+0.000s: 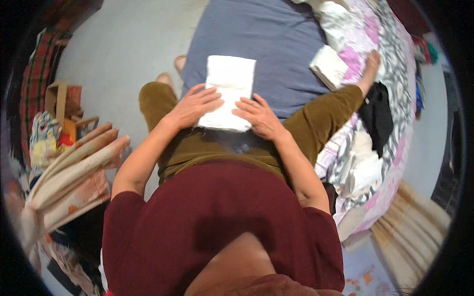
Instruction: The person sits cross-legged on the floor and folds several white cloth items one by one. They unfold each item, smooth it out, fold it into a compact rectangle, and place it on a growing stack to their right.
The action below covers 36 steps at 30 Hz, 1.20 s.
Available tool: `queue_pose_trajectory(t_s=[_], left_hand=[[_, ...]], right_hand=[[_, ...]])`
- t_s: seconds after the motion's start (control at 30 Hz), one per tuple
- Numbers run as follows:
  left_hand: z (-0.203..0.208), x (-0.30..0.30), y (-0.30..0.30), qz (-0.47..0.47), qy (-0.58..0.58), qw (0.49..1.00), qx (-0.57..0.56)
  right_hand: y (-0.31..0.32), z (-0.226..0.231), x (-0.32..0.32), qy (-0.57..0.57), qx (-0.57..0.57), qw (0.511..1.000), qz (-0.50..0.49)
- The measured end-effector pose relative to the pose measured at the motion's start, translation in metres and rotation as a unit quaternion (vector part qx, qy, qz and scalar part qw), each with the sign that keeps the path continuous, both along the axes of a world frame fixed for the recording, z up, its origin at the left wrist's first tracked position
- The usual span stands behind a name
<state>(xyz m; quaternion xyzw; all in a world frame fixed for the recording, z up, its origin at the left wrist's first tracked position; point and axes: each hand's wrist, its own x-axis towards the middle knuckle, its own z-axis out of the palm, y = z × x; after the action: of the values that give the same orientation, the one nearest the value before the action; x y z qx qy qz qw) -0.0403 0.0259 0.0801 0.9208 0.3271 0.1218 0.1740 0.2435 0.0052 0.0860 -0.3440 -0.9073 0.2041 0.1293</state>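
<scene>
A folded white cloth [230, 81] lies on the blue-grey bed sheet [276, 44], its near end at my lap. My left hand [196, 105] rests flat on the cloth's near left corner, fingers spread. On its near right edge presses my right hand [260, 116], palm down, fingers apart. Neither hand grips anything. My olive-brown trousers [316, 116] and dark red top fill the lower middle of the view.
A patterned pink, white and grey bedspread [390, 74] lies at the right with a small folded white piece [330, 65] and a black garment [377, 116] on it. A stack of folded beige cloths [74, 172] sits at the left beside a bag. Grey floor lies beyond.
</scene>
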Motion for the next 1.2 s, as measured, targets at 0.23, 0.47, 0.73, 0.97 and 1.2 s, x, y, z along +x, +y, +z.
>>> queue_pose_trajectory(t_s=[0.23, 0.47, 0.73, 0.97, 1.2], left_hand=[[-0.019, -0.007, -0.004, 0.094, -0.097, 0.983, -0.122], [-0.054, 0.017, 0.029, 0.387, -0.250, 0.821, -0.336], [-0.050, 0.039, 0.042, 0.478, -0.235, 0.820, -0.212], [-0.025, 0.061, 0.052, 0.547, -0.257, 0.794, -0.058], [-0.001, 0.079, 0.053, 0.143, 0.013, 0.962, 0.231]], right_hand=[[0.018, -0.015, 0.001, 0.069, -0.149, 0.980, -0.108], [0.065, -0.022, -0.033, 0.200, -0.258, 0.881, -0.343], [0.087, -0.033, -0.042, 0.167, -0.215, 0.871, -0.409], [0.108, -0.057, -0.043, 0.059, -0.232, 0.865, -0.442], [0.114, -0.058, -0.054, 0.040, -0.248, 0.869, -0.425]])
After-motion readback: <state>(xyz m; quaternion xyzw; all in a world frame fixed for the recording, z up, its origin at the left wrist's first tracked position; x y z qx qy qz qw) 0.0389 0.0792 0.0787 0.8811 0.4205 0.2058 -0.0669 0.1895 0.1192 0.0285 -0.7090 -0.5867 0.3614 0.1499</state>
